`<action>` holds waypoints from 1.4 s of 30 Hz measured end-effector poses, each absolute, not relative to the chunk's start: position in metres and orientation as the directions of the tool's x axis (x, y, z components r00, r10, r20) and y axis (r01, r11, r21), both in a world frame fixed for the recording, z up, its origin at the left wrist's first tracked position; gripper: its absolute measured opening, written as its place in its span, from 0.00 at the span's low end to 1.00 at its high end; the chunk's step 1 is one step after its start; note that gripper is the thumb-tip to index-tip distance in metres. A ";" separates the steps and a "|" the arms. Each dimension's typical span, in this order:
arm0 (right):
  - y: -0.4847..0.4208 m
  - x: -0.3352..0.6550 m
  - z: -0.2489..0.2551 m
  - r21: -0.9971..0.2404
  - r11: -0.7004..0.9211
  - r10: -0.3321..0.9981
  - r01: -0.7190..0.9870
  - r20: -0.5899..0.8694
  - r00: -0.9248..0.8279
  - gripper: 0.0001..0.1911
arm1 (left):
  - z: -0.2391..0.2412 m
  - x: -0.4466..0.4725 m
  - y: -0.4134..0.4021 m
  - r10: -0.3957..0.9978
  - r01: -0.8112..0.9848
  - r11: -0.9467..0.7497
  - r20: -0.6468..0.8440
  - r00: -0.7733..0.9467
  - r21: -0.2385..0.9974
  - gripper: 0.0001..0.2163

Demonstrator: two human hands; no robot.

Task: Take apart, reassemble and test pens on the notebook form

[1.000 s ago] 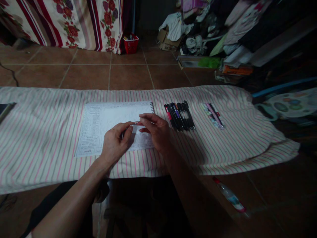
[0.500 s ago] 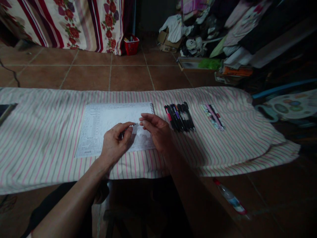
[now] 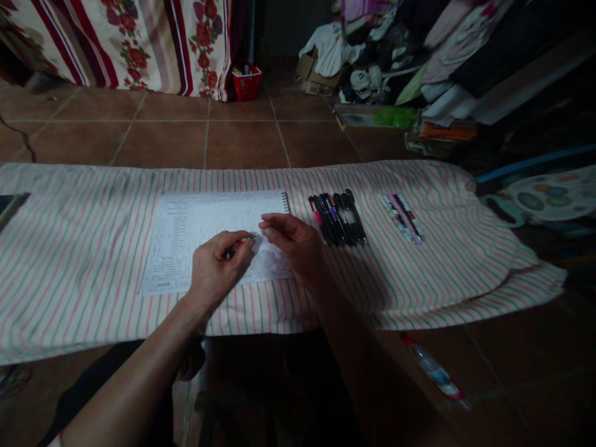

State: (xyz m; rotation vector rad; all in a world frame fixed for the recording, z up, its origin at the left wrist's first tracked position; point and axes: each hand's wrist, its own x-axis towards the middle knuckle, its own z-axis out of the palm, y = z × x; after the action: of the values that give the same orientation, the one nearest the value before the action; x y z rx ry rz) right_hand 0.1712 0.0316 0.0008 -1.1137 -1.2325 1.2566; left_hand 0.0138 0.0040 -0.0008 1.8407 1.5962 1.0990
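Room with a tiled floor (image 3: 242, 143), viewed from the head, looking forward and down. Far edge: a red-flowered, striped bedsheet (image 3: 130, 43) hangs beside a small red basket (image 3: 246, 84). Upper right: a heap of clothes (image 3: 410, 68) with a cardboard box (image 3: 310, 65) at its near left. Far right: a round-patterned plastic mat (image 3: 544, 202) lies partly in shadow. Lower right: a clear plastic bottle (image 3: 433, 369) with a red cap lies on the floor, beyond the cloth's near edge.

Centre: a pink-and-grey striped cloth (image 3: 69, 298) is spread flat; what lies beneath it cannot be seen. On the cloth, from left to right, lie a dark flat object (image 3: 9, 205) at the left edge, a spiral notebook (image 3: 205, 223) open at a printed, ruled page, a row of dark pens (image 3: 336, 217) side by side, and a smaller bundle of slim pale pens (image 3: 400, 217).

Hands, above the lower right part of the page: the left hand (image 3: 214, 273) grips a red-and-black pen (image 3: 238, 244) in closed fingers, its thin metal tip pointing right, clear of the paper. The right hand (image 3: 295, 248) faces it, with the thumb and forefinger drawn narrowly together just at that tip. Whether these fingers touch the tip or hold anything small cannot be told at this resolution. The step in hand is close work by both hands at the pen's tip.
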 end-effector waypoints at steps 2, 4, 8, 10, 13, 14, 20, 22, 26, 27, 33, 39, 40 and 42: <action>0.031 0.172 0.000 -0.998 0.051 0.996 -0.036 0.054 -0.078 0.12 | -0.002 0.014 0.004 0.964 0.603 -0.210 0.267 -0.005 0.770 0.11; 0.031 0.172 0.000 -0.998 0.065 0.994 -0.024 0.067 -0.084 0.12 | -0.003 0.014 0.004 0.962 0.615 -0.207 0.272 -0.013 0.760 0.11; 0.031 0.173 0.001 -0.997 0.075 0.993 0.002 0.075 -0.090 0.11 | -0.004 0.014 0.004 0.963 0.627 -0.198 0.268 -0.018 0.753 0.10; 0.031 0.174 0.001 -0.996 0.085 0.992 0.021 0.082 -0.091 0.11 | -0.005 0.014 0.004 0.963 0.634 -0.198 0.268 -0.015 0.748 0.11; 0.031 0.175 0.001 -0.994 0.105 0.990 0.035 0.101 -0.099 0.11 | -0.007 0.014 0.005 0.962 0.650 -0.204 0.274 -0.007 0.732 0.11; 0.030 0.175 0.001 -0.993 0.113 0.989 0.039 0.108 -0.105 0.11 | -0.007 0.014 0.004 0.961 0.654 -0.205 0.276 -0.006 0.728 0.11; 0.029 0.176 0.000 -0.984 0.146 0.983 0.101 0.133 -0.129 0.10 | -0.007 0.015 0.004 0.961 0.675 -0.208 0.275 0.008 0.708 0.11; 0.029 0.176 0.000 -0.982 0.153 0.981 0.113 0.137 -0.136 0.10 | -0.007 0.015 0.004 0.962 0.680 -0.209 0.274 0.013 0.702 0.10; 0.028 0.176 0.000 -0.978 0.170 0.977 0.118 0.151 -0.149 0.10 | -0.007 0.015 0.004 0.961 0.681 -0.222 0.275 0.031 0.698 0.10; 0.029 0.176 -0.001 -0.978 0.174 0.976 0.119 0.154 -0.156 0.10 | -0.007 0.015 0.004 0.960 0.683 -0.224 0.276 0.033 0.695 0.11; 0.028 0.176 -0.001 -0.972 0.191 0.971 0.136 0.166 -0.174 0.10 | -0.008 0.015 0.004 0.961 0.693 -0.228 0.271 0.048 0.684 0.10; 0.025 0.174 0.004 -0.939 0.247 0.963 0.241 0.210 -0.169 0.11 | -0.006 0.016 0.004 0.963 0.705 -0.235 0.260 0.075 0.669 0.10; 0.025 0.173 0.004 -0.935 0.253 0.962 0.248 0.215 -0.168 0.11 | -0.006 0.016 0.004 0.963 0.704 -0.236 0.260 0.075 0.670 0.10; 0.025 0.173 0.004 -0.935 0.257 0.961 0.246 0.220 -0.168 0.11 | -0.006 0.016 0.004 0.962 0.700 -0.237 0.262 0.074 0.674 0.10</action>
State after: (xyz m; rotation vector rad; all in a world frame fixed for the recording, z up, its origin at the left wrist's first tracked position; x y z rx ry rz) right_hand 0.1729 0.0249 0.0035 -1.1432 -1.6142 0.9826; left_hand 0.0157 0.0036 -0.0056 1.9868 1.6500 0.9654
